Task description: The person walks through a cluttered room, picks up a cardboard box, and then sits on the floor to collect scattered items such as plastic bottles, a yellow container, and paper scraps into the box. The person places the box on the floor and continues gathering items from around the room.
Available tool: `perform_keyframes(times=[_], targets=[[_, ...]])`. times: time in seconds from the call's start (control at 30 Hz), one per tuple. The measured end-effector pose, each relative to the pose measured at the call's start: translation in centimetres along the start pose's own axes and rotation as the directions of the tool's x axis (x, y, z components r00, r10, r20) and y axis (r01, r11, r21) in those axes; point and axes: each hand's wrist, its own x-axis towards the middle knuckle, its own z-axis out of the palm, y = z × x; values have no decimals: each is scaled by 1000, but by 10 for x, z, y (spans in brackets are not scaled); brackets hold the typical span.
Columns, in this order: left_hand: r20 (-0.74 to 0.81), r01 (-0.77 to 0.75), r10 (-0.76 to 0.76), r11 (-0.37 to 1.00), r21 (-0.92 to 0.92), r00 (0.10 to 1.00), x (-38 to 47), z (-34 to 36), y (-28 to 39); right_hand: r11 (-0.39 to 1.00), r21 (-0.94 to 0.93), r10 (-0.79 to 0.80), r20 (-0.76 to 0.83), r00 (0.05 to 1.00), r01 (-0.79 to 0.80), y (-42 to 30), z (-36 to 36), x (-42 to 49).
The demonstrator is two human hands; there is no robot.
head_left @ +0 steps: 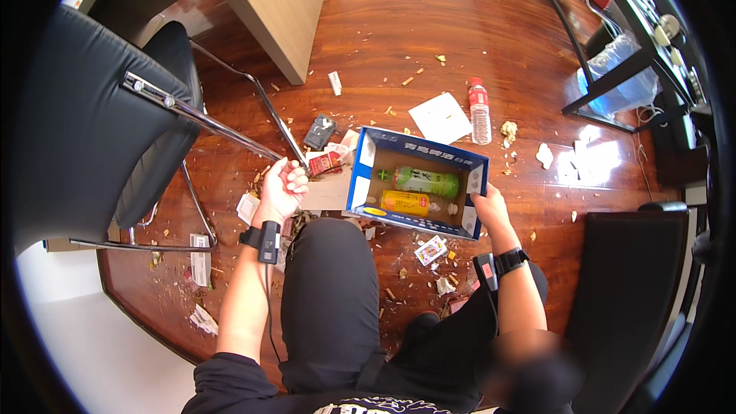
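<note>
My right hand (490, 207) grips the right end of a blue-and-white cardboard box (422, 142) with no lid. Inside the box lie a green-labelled plastic bottle (425, 180) and a yellow-labelled bottle (405, 202), side by side. My left hand (283, 187) is raised left of the box with its fingers curled; it shows nothing held, and it is beside the chair's chrome frame. Beyond the box, a clear bottle with a red cap and label (480, 115) lies on the wood floor next to a white sheet of paper (440, 118). A playing card (430, 250) lies nearer my knees.
Cigarette butts, shells and crumpled tissue (545, 156) litter the floor. A black chair (98, 126) stands at left beside a wooden desk panel (276, 6). A dark container (320, 131) and red packet (325, 163) lie left of the box. A black padded seat (624, 299) is at right.
</note>
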Motion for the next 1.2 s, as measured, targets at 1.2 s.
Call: perform_keyframes(times=[1.2], targets=[[-125, -188, 479, 552, 813, 869, -23, -162, -38, 927, 376, 110, -257, 960, -6, -30, -3, 21]])
